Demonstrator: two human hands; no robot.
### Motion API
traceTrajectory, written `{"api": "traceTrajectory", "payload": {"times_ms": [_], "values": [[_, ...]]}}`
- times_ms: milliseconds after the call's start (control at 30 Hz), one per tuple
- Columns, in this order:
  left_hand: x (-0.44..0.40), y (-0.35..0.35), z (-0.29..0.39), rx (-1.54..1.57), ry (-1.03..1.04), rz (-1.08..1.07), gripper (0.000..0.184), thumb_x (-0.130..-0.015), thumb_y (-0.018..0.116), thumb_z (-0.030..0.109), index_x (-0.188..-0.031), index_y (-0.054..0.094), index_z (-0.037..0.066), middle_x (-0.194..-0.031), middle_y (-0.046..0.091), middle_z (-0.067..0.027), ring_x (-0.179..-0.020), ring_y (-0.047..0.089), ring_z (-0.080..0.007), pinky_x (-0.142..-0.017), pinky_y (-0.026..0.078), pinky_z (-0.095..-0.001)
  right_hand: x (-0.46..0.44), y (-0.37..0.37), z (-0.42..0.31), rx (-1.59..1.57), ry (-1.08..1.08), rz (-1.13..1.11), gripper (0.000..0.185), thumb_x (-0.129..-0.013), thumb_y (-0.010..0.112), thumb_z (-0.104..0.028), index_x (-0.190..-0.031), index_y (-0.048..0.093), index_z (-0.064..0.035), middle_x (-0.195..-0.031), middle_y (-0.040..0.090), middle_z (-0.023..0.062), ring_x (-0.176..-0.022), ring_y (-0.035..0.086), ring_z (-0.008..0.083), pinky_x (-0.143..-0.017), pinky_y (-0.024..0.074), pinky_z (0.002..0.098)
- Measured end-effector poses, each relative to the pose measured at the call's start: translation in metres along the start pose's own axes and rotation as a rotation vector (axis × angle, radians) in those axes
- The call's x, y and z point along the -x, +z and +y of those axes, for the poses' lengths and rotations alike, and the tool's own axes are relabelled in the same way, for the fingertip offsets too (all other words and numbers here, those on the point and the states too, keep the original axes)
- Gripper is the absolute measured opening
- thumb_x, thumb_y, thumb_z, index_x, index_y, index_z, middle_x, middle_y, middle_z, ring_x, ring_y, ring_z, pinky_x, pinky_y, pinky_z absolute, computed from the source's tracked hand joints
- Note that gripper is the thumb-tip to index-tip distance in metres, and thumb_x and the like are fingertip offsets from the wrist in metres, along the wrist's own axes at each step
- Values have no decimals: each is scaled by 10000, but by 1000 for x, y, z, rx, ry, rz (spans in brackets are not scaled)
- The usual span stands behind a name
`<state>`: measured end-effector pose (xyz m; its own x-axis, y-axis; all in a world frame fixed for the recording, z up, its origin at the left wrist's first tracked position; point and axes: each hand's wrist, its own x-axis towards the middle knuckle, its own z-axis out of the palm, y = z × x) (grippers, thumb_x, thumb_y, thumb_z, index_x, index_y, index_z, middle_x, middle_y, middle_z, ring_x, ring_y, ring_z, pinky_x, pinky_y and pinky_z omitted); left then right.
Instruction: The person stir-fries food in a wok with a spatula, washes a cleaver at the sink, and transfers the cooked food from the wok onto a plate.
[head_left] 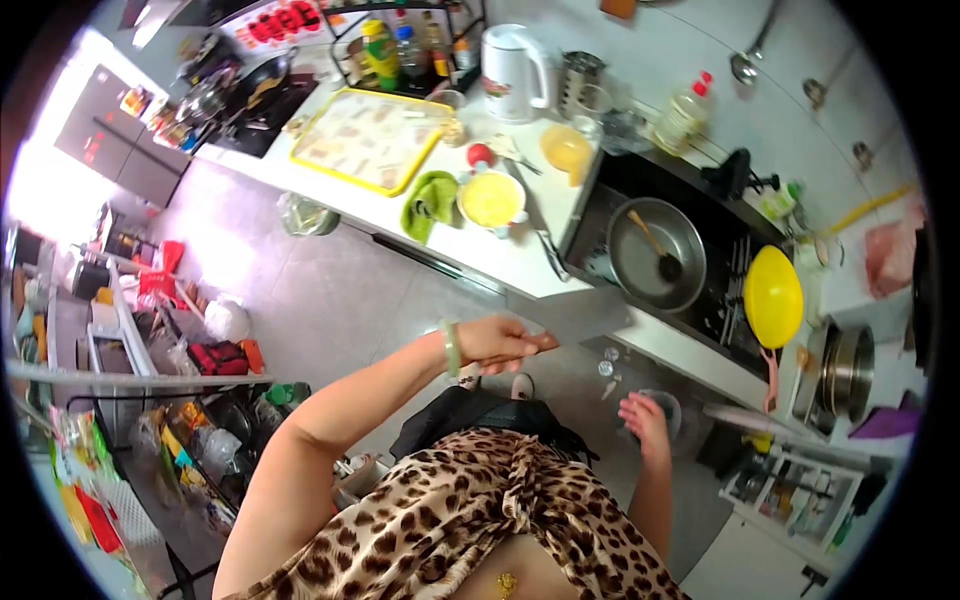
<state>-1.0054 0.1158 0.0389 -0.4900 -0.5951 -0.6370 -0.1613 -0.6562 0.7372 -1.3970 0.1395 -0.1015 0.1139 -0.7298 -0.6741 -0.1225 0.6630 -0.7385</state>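
My left hand [495,345], with a pale green bangle at the wrist, grips a broad grey cleaver [585,314] whose blade points right, in front of the counter edge. Lower and to the right, my right hand [646,422] is empty, its fingers loosely spread over a clear bin [670,408]. On the counter [375,208] are a bowl of yellow liquid [492,200], a green cloth [432,205], a red round item [480,155] and a black-handled knife [546,240]. A brush or spatula with a wooden handle [648,230] rests in a grey pan [625,265] in the black sink or stove area.
A yellow-rimmed tray [395,188], white kettle [510,75] and bottles [381,55] stand farther back. At right are a yellow bowl [773,297] and steel pots [850,372]. An open drawer [795,492] juts out lower right; crowded shelves [150,382] line the left.
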Motion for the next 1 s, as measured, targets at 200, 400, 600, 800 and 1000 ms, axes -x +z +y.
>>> {"api": "traceTrajectory", "payload": {"times_ms": [200, 400, 600, 800, 1000], "values": [[145, -82, -76, 165, -8, 163, 275, -906, 513, 234, -1039, 521, -7, -676, 547, -7, -415, 425, -40, -376, 335, -179, -42, 16, 80, 371, 31, -96, 228, -854, 551, -206, -1023, 588, -58, -824, 650, 58, -667, 615, 152, -511, 439, 246], [210, -185, -106, 295, 186, 547, 299, -903, 511, 309, -969, 521, 17, -651, 536, -10, -430, 437, -54, -376, 337, -193, -30, 26, 133, 1015, 72, -162, 242, -859, 553, -212, -1027, 575, -39, -833, 645, 77, -687, 611, 189, -601, 468, 368], [124, -340, -68, 261, 488, 1047, 332, -873, 538, 369, -942, 551, 45, -614, 517, -13, -415, 445, -88, -371, 344, -215, 45, 122, 93, 508, 382, 87, 338, -879, 506, -204, -1167, 517, -29, -1038, 609, 106, -840, 615, 215, -690, 478, 364], [34, -445, -36, 325, 494, 1160, 284, -866, 536, 334, -912, 575, 56, -649, 532, -23, -472, 477, -112, -410, 378, -241, 118, 164, 66, 414, 133, 258, 370, -886, 495, -224, -1203, 517, -33, -1036, 626, 73, -870, 622, 169, -715, 461, 319], [-4, -477, -38, 449, 407, 964, 240, -859, 533, 298, -882, 598, 68, -684, 546, -33, -529, 508, -135, -448, 412, -267, 174, 173, 117, 392, 441, 332, 353, -863, 535, -224, -1163, 526, -38, -1070, 611, 61, -883, 613, 189, -706, 479, 337]]}}
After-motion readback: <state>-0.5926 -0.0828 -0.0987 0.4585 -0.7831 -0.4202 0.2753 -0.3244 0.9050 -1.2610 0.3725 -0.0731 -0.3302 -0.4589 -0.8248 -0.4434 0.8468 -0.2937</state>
